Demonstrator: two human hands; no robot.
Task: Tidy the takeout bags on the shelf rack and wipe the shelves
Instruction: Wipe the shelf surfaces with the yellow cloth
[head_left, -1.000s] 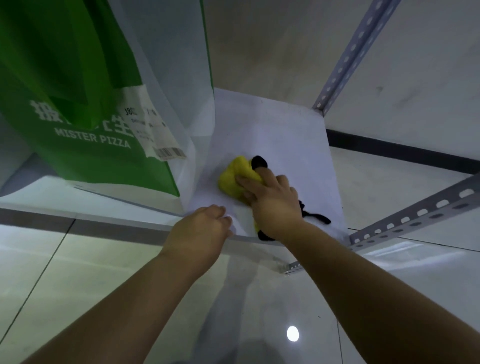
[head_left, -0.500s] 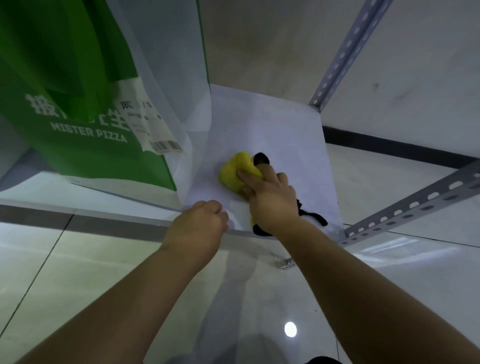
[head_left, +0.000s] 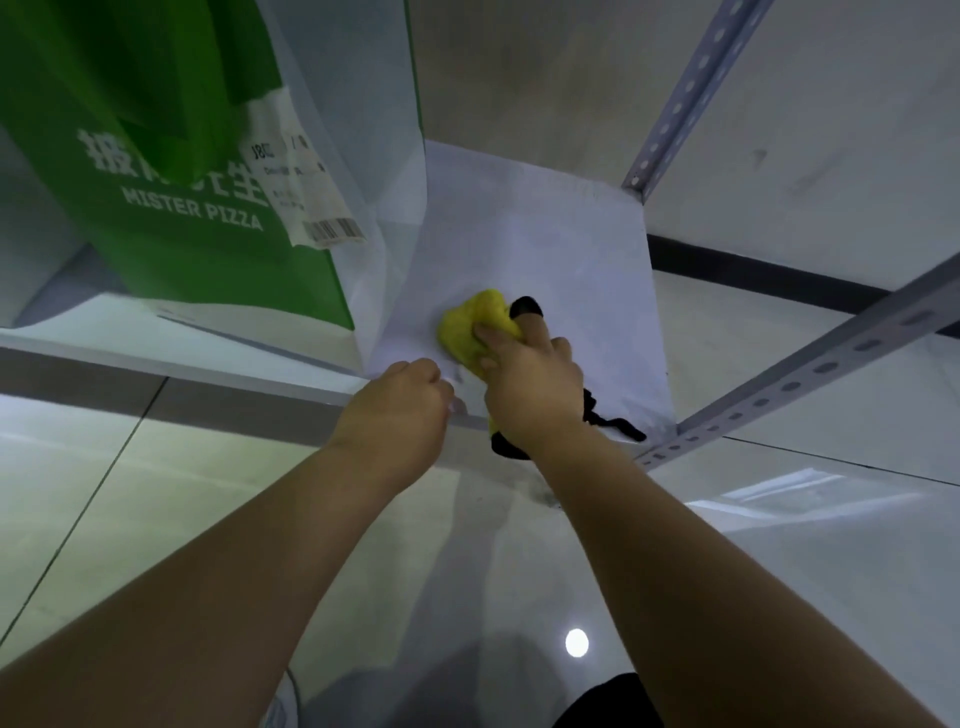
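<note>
Head view: yellow cloth (head_left: 470, 325) bunched under right hand (head_left: 530, 384) grip, on shelf (head_left: 545, 249).

Takeout pickup or storage area, slotted-angle steel rack post (head_left: 691, 88), white shelf (head_left: 545, 249), green Mister Pizza bag (head_left: 171, 197) with receipt label (head_left: 306, 192), glossy tiled floor (head_left: 104, 493)

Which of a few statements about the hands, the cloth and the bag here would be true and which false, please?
1. The right hand presses a yellow cloth on the shelf. True.
2. The left hand holds the cloth. False: it rests, fingers curled, at the shelf's front edge, off the cloth.
3. The green bag stands left of the cloth. True.
4. The bag reads "Pizza Hut". False: it reads "MISTER PIZZA".
</note>
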